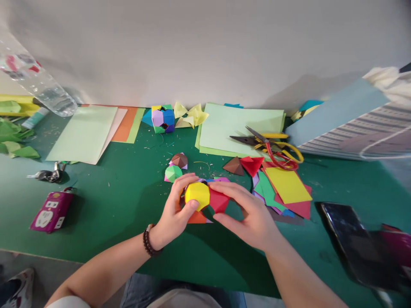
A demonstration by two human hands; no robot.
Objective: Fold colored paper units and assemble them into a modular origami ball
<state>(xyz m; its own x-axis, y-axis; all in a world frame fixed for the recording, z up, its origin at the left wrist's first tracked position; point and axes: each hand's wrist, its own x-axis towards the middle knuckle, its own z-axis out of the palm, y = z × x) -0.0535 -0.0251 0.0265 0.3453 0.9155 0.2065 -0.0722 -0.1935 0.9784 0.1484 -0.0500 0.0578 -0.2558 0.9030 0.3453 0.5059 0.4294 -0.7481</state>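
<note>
- The left hand [173, 211], with a dark bead bracelet [148, 241] at its wrist, grasps a folded paper polyhedron [205, 196] of yellow and red units, its fingers clenched around the yellow side.
- The right hand [247, 211] grasps the red side, its fingers curled over the top.
- The polyhedron is held just above a green table [105, 209], in front of loose coloured paper pieces.
- A brown paper pyramid [234, 167] and a red paper pyramid [252, 165] lie just beyond it.
- Yellow-and-red-handled scissors [272, 147] rest on a pale green paper stack [240, 126].
</note>
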